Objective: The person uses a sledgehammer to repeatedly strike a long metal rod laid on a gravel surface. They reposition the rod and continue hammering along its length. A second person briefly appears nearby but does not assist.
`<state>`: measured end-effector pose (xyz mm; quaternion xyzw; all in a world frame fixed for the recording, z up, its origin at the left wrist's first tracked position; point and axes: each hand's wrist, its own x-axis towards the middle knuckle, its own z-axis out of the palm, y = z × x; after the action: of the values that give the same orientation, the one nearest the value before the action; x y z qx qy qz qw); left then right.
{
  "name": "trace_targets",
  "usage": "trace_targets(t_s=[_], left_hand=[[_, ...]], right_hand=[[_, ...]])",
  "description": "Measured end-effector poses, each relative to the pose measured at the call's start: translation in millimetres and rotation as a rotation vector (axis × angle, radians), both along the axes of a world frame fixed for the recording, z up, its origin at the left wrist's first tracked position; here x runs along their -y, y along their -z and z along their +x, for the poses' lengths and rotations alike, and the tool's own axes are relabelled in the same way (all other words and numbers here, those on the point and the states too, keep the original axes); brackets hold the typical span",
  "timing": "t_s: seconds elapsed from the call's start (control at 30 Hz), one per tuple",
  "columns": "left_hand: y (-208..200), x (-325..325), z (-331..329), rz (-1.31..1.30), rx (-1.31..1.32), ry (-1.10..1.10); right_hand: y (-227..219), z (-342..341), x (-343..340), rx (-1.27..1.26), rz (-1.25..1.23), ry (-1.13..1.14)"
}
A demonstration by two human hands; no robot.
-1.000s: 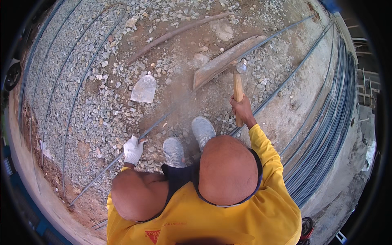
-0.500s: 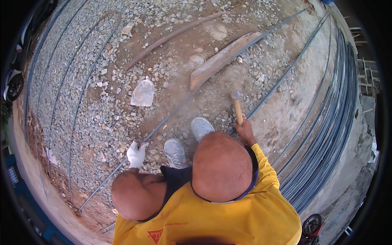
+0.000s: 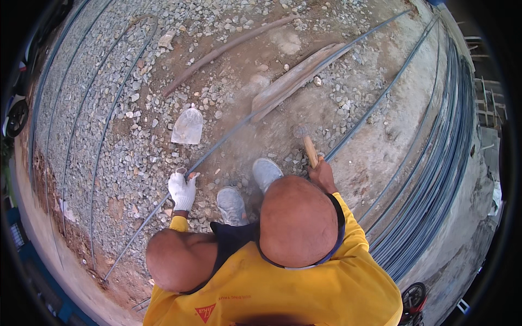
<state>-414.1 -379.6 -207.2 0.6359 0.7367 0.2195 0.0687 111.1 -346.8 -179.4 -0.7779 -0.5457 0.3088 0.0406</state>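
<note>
wooden-handled hammer (image 3: 310,150) tipped leftward, long blue-grey steel rod (image 3: 222,143) shifted across the weathered brown wooden plank (image 3: 285,82)

since half a second ago the hammer's blurred grey head has swung a little left, and the rod, which ran along the plank's right edge, now crosses over its face; whether the two touch i cannot tell. the bare right hand (image 3: 322,175) is clenched around the handle. the hammer's long axis slants up and left, head end away from the person and apart from the rod. the left hand (image 3: 182,191), in a white knitted glove, grasps the rod left of the dusty grey shoes (image 3: 231,205). the rod's long axis runs diagonally, from an end at lower left, through the glove, to the upper right. beyond the glove, a whitish translucent plastic bag (image 3: 187,126) lies on pale crushed gravel (image 3: 136,163); at right stretches a dense bundle of dark blue-grey rods (image 3: 435,190).
</note>
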Motion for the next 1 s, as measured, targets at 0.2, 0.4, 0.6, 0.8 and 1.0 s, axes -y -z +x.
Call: trace_targets(t_s=[0.2,0.4,0.6,0.8,1.0], left_hand=[[26.5,1.5,-24.8,-0.443,0.213,-0.065],[22.8,-25.3,-45.6,-0.981,1.005,-0.186],[6.5,-28.8,-38.7,-0.992,0.892,-0.163],[1.1,-31.1,-42.6,-1.082,0.966,-0.121],[0.8,-30.6,-51.8,-1.089,0.921,-0.159]], right_hand=[[-4.6,-12.3,1.4,0.102,-0.097,-0.045],[-25.9,7.9,-11.3,-0.432,-0.118,0.148],[-21.7,-3.7,-13.7,-0.79,-0.112,0.432],[-116.3,-46.9,-62.3,-0.797,0.112,0.304],[-317.2,-27.0,-156.9,-0.867,0.851,-0.022]])
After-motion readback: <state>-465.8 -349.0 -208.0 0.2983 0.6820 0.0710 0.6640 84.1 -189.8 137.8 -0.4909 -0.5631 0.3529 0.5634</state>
